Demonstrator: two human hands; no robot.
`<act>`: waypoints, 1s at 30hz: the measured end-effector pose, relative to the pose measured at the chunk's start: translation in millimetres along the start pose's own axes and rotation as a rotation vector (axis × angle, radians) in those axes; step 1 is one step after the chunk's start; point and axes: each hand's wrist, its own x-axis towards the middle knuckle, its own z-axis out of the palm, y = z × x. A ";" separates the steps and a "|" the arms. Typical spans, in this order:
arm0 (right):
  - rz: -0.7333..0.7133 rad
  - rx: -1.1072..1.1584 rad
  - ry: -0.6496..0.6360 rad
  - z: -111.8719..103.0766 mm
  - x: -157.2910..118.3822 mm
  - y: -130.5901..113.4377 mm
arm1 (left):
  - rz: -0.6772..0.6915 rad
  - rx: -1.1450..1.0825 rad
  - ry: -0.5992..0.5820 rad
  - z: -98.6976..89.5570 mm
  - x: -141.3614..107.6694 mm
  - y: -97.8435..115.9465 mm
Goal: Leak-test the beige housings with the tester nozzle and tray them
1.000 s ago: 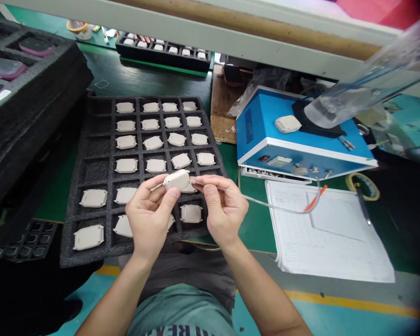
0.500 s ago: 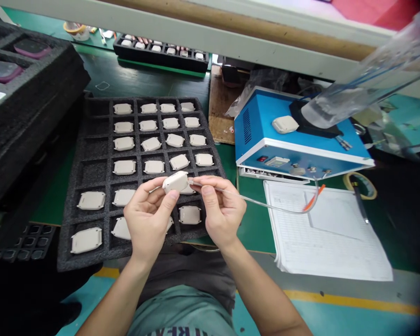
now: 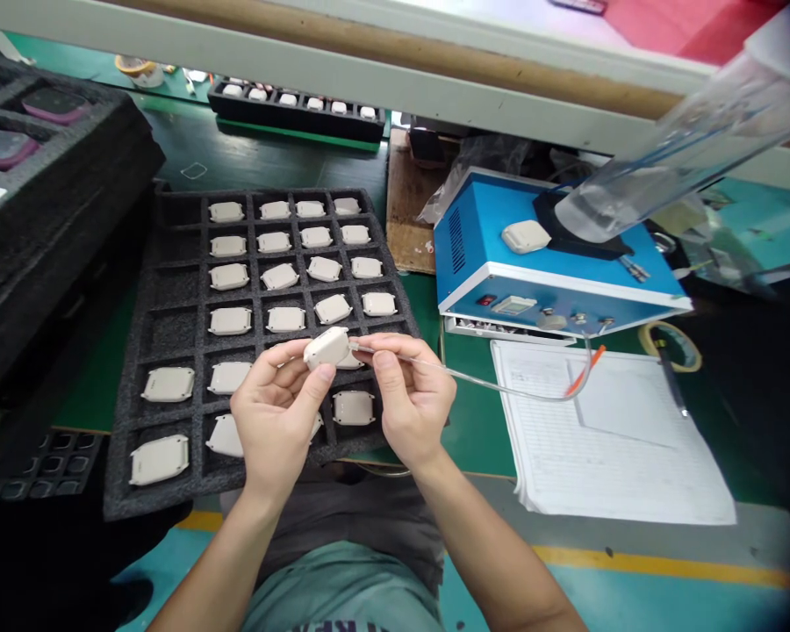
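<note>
The person's left hand [image 3: 273, 430] held a small cream rounded-square plastic case [image 3: 327, 348], its thumb pressed on the lower part and its fingers closed around the far side. The right hand [image 3: 416, 405] was clamped on a thin clear flexible tube [image 3: 500, 386], pinching it near its end. The two hands were apart but near each other, with the case tilted between them, raised over the lower part of a black foam tray with square compartments [image 3: 171, 332].

The step in hand seemed to be bringing the tube's tip to the right edge of the case. The tip was right at that edge; whether it touched or was seated there could not be told. As a judgement, the next move called for a steady left grip and a fine, straight alignment of the tip by the right fingers.

More cream cases [image 3: 169, 384] lay in the tray. From the right hand, the tube curved over white lined paper sheets [image 3: 632, 474] on the green worktop [image 3: 464, 430] and up toward the front of a blue box-shaped machine [image 3: 487, 202], on which another cream case [image 3: 525, 237] lay.
</note>
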 end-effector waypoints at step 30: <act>0.041 0.062 -0.029 4.1 8.3 3.1 | -0.013 0.062 0.098 4.6 7.0 6.5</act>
